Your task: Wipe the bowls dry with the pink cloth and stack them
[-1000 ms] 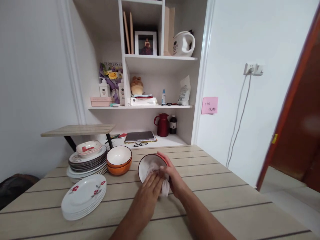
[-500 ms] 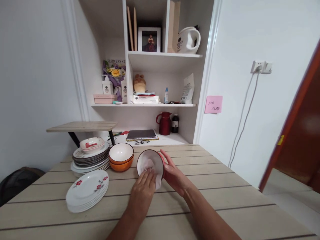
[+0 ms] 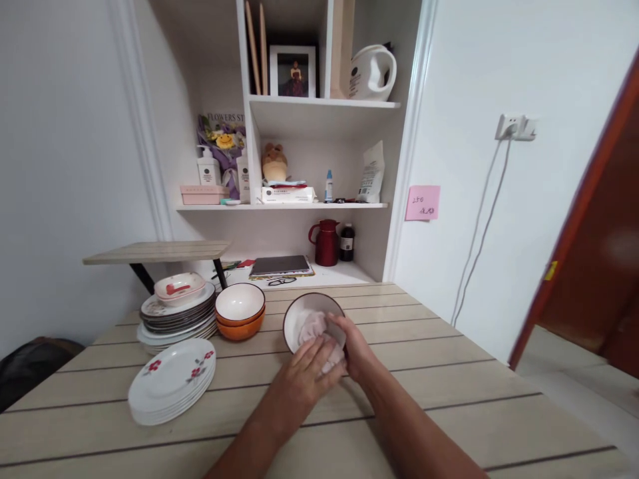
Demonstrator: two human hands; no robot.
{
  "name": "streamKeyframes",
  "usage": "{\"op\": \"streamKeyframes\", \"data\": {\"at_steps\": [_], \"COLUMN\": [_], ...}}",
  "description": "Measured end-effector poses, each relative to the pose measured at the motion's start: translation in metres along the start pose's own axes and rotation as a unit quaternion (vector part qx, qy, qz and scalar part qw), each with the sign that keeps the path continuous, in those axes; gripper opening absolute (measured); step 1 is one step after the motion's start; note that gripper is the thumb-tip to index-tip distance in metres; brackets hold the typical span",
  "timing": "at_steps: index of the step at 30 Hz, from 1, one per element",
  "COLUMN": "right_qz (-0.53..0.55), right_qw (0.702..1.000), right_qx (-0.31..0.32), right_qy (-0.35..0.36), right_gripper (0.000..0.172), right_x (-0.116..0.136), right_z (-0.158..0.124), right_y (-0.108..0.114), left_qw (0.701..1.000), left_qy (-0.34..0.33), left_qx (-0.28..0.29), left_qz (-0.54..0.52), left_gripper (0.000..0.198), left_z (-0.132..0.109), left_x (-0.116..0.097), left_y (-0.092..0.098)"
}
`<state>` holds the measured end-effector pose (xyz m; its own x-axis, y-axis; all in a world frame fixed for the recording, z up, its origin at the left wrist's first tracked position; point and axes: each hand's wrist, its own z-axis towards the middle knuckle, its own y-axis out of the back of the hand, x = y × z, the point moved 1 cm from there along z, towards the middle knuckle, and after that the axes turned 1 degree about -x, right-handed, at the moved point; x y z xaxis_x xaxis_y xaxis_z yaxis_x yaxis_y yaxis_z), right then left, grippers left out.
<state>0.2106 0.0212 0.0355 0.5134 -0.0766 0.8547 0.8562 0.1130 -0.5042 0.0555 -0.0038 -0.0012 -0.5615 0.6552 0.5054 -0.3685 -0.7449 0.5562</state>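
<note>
A white-lined bowl with a dark rim (image 3: 294, 318) is tilted toward me above the table's middle. My right hand (image 3: 355, 349) grips its right side, thumb over the rim. Inside the bowl lies a crumpled pale pink cloth (image 3: 312, 326), pressed against the inner wall by my left hand (image 3: 312, 369), whose fingers are closed on it. Left of the held bowl, two stacked orange bowls (image 3: 240, 326) stand upright with white insides. The underside of the held bowl is hidden.
White plates with red flowers (image 3: 172, 379) are stacked at the left front. Behind them rises a taller plate stack (image 3: 150, 329), topped by small patterned bowls (image 3: 180, 289). A small raised wooden stand (image 3: 157, 251) is at back left. A red jug (image 3: 326, 243) stands in the shelf unit.
The bowl has moved slightly right and turned to face upward more. My left hand has slid right with the cloth, and my right hand has shifted its hold around the rim.
</note>
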Motion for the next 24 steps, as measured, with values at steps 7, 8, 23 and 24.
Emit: {"op": "streamKeyframes", "data": {"at_steps": [7, 8, 23, 24], "right_qz": [-0.038, -0.034, 0.063, 0.06], "right_qw": [0.999, 0.998, 0.987, 0.987], "right_qx": [-0.022, -0.03, -0.146, -0.146], "right_qy": [-0.028, -0.037, 0.021, 0.013], "right_gripper": [0.045, 0.045, 0.047, 0.046], "right_x": [0.029, 0.026, 0.005, 0.003], "right_z": [-0.006, -0.006, 0.007, 0.007], "right_y": [0.022, 0.02, 0.017, 0.016], "left_qw": [0.998, 0.997, 0.958, 0.963], "left_qy": [0.012, 0.033, 0.257, 0.249], "left_qx": [0.004, -0.011, -0.129, -0.107], "left_qz": [0.069, 0.065, 0.016, 0.015], "left_gripper": [0.033, 0.033, 0.018, 0.029], "left_z": [-0.004, -0.006, -0.019, -0.02], "left_x": [0.012, 0.014, 0.029, 0.028], "left_y": [-0.01, -0.009, 0.016, 0.013]}}
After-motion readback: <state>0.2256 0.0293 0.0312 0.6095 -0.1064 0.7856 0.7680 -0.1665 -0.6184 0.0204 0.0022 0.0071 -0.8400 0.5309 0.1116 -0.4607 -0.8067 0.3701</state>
